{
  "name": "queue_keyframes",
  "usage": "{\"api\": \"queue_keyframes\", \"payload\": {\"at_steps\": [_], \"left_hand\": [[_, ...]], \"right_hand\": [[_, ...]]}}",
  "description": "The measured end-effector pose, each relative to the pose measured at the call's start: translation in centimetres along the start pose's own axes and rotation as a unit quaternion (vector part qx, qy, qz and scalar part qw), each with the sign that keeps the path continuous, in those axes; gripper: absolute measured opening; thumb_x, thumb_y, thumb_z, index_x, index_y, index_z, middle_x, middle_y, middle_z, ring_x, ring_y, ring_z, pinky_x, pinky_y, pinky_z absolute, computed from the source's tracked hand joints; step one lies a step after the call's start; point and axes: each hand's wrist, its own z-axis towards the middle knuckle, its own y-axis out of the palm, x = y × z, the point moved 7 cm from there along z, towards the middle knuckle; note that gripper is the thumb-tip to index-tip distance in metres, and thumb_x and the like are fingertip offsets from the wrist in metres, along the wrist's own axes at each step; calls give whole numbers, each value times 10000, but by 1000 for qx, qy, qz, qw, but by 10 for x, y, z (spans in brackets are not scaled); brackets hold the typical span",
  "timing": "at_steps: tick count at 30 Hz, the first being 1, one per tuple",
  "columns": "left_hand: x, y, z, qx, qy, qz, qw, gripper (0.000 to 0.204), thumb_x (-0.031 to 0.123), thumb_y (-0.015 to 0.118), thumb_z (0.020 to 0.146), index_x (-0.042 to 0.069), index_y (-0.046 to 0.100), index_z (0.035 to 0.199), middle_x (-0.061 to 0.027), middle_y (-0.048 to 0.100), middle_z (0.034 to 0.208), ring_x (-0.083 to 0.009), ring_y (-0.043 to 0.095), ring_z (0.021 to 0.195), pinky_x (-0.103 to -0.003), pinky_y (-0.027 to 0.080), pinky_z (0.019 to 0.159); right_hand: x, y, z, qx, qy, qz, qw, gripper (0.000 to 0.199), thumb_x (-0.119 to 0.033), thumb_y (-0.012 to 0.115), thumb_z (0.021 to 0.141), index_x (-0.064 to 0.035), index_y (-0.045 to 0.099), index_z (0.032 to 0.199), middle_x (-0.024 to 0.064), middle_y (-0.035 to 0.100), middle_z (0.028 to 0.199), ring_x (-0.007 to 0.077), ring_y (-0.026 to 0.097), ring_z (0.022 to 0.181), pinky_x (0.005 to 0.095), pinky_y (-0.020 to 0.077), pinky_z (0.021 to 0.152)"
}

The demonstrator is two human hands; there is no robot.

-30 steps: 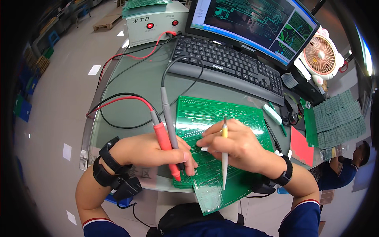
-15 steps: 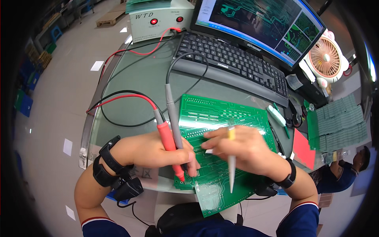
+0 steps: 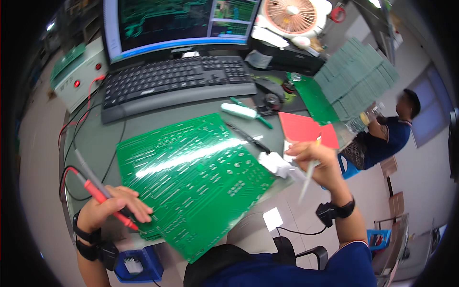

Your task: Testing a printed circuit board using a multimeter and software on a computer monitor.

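My left hand [image 3: 117,204] is closed around two test probes, a red one [image 3: 97,192] and a grey one [image 3: 87,171]. Their tips point down by the left lower edge of a large green circuit board [image 3: 201,184], where my fingertips touch it. Another board's edge shows beneath. Off the right side of the board, my right hand [image 3: 318,165] is raised, slightly blurred, with a slim white pen-like tool [image 3: 307,185] held between its fingers. Crumpled white paper or film [image 3: 276,165] lies close to that hand, at the table's edge.
A keyboard [image 3: 179,86] and monitor [image 3: 162,24] stand behind the board. To the right are a green-and-white marker [image 3: 239,111], a black pen [image 3: 246,136], a red card [image 3: 301,128], a mouse [image 3: 272,100] and stacked boards [image 3: 356,79]. A co-worker [image 3: 389,138] sits beyond.
The view has turned right. My right hand has moved off the board to its right, still with the white tool. My left hand keeps both probes by the board's left edge.
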Motion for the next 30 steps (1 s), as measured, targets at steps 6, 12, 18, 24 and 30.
{"api": "queue_keyframes", "payload": {"at_steps": [6, 12, 18, 24, 30], "left_hand": [[-12, -10, -7, 189, -21, -66, 980, 378, 292, 459, 876, -22, 660, 814, -168, 700, 757, -268, 689, 741, -360, 474, 835], [-24, -51, -50, 368, -233, 48, 899, 156, 196, 500, 904, 41, 511, 912, -27, 486, 523, -122, 489, 384, -248, 385, 341], [-20, -57, -45, 348, -290, 360, 815, 243, 226, 646, 815, 17, 530, 854, -91, 562, 628, -237, 577, 513, -360, 452, 490], [4, -41, -25, 287, -365, 556, 689, 298, 285, 686, 770, 5, 582, 785, -163, 614, 681, -369, 623, 706, -457, 469, 642], [-3, -51, -25, 233, -391, 592, 665, 313, 319, 651, 798, 10, 597, 794, -171, 643, 718, -380, 636, 728, -469, 473, 648]], "right_hand": [[12, 24, -53, -50, -18, -210, 976, 309, -223, 717, 814, -131, 636, 1098, 12, 709, 998, 211, 647, 1022, 417, 420, 1003], [57, -26, -87, 58, 42, 73, 995, 379, -351, 661, 889, -100, 630, 1171, 49, 702, 1080, 249, 642, 1054, 373, 479, 923], [134, -85, -127, 206, 161, 131, 956, 303, -265, 596, 915, -24, 661, 1087, 130, 682, 946, 228, 640, 983, 310, 479, 782], [148, -83, -128, 178, 102, 22, 979, 215, -88, 666, 799, -32, 652, 1006, 116, 671, 960, 267, 635, 981, 333, 496, 842], [149, -67, -114, 126, 6, -3, 992, 243, -34, 730, 743, -43, 644, 971, 103, 669, 1029, 284, 648, 998, 376, 526, 854]]}}
